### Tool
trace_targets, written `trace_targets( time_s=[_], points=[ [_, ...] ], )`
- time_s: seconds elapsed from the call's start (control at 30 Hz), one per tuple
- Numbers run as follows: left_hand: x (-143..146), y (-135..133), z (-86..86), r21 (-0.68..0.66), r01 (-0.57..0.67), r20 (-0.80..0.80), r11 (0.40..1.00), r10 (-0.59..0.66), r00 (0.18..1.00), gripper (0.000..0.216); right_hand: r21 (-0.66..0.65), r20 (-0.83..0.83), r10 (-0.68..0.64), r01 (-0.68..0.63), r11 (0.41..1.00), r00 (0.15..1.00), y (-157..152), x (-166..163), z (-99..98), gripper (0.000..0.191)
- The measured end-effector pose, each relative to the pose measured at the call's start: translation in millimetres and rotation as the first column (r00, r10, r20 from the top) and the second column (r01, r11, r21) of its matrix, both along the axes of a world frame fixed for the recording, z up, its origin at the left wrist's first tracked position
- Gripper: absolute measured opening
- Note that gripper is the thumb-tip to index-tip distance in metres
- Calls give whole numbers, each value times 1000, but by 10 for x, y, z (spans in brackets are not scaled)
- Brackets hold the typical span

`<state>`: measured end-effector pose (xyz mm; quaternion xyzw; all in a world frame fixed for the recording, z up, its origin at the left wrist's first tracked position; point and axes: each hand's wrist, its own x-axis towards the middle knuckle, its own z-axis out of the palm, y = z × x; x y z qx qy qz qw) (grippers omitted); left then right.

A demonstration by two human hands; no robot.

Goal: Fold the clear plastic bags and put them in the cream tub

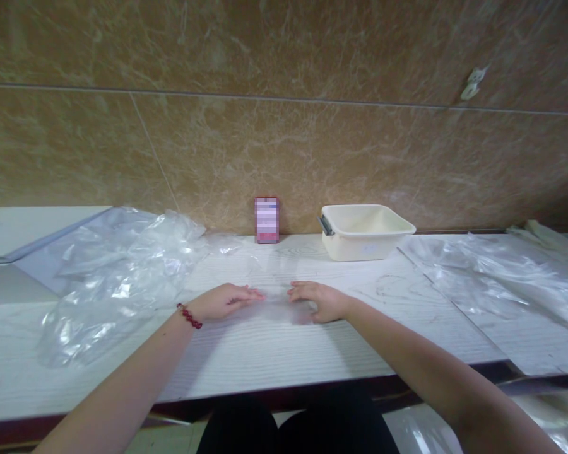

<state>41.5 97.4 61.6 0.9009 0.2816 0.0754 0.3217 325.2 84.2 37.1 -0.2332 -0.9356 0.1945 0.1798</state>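
On the white wood-grain table, a thin clear plastic bag or film (277, 309) lies between my hands, blurred and hard to outline. My left hand (227, 301), with a dark red bead bracelet (189, 316) at the wrist, stretches its fingers toward the film's left side. From the other side, my right hand (322, 301) reaches in with bent fingers, its thumb apart from them, at the film's right end. Whether either hand pinches the film does not show clearly.
A heap of clear plastic bags (123, 277) covers the table's left. At the back, a phone (267, 221) leans on the marble wall beside a cream plastic tub (366, 246). More clear plastic (497, 271) lies at right. The table's front edge (284, 386) runs above my legs.
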Motion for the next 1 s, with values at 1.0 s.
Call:
trace_targets(
  time_s=[1.0],
  points=[
    [68, 149, 9, -422, -209, 51, 882, 253, 966, 36, -333, 59, -460, 452, 828, 886, 157, -293, -39, 12]
  ],
)
